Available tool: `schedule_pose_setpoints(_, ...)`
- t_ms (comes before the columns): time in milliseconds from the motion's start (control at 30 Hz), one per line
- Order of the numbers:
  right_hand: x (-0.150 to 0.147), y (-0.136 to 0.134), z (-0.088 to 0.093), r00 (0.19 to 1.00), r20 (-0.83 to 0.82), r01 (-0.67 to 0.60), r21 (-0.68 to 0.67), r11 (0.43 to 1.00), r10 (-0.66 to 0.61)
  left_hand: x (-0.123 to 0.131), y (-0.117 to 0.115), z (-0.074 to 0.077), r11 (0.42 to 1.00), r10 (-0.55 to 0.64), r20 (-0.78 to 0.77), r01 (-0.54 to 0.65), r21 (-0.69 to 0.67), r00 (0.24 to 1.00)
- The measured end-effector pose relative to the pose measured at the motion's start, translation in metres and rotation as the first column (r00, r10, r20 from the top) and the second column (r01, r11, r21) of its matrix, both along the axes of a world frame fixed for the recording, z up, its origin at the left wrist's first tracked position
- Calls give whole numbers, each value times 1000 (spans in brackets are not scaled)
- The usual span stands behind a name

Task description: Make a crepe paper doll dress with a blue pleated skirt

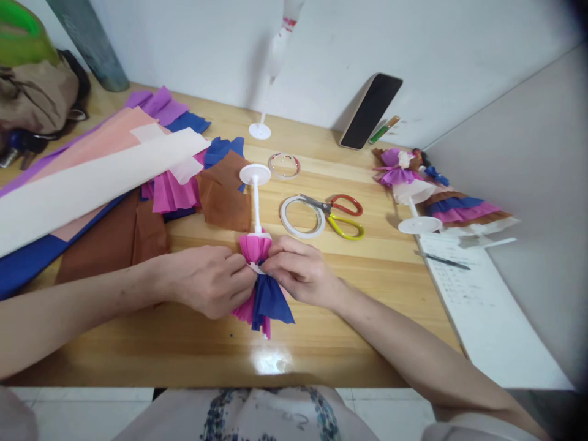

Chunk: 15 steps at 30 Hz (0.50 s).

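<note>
A paper doll (260,278) on a white plastic stand lies on the wooden table (193,343), its round base (255,174) pointing away from me. It wears pink and blue crepe paper gathered at the waist. My left hand (209,278) and my right hand (301,269) both pinch that waist from either side, fingers closed on the paper and a strip of white tape there.
Sheets of crepe paper (92,184) in cream, pink, blue, brown and purple cover the left. A tape roll (302,217), scissors (342,214), a second tape ring (284,165), a phone (371,110) against the wall, finished dolls (427,193), and a printed sheet with pen (448,262) lie around.
</note>
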State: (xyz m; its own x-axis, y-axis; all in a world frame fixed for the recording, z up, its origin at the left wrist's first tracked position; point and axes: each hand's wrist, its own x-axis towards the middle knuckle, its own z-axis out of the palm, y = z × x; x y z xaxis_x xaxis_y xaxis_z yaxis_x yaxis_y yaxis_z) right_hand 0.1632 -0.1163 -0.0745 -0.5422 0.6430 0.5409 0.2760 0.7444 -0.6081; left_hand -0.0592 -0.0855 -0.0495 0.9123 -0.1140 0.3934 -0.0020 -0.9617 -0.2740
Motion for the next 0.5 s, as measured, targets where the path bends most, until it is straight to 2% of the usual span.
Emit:
schedule_pose_setpoints(267,0,-2,-3,999,-36,-38,-7,999,38,1,-3,1,999,23,-19,-22,38,1000)
schedule_pose_setpoints(500,0,-3,3,997,-42,-64,-50,997,62,1,-3,3,998,23,-31,-22,52,999)
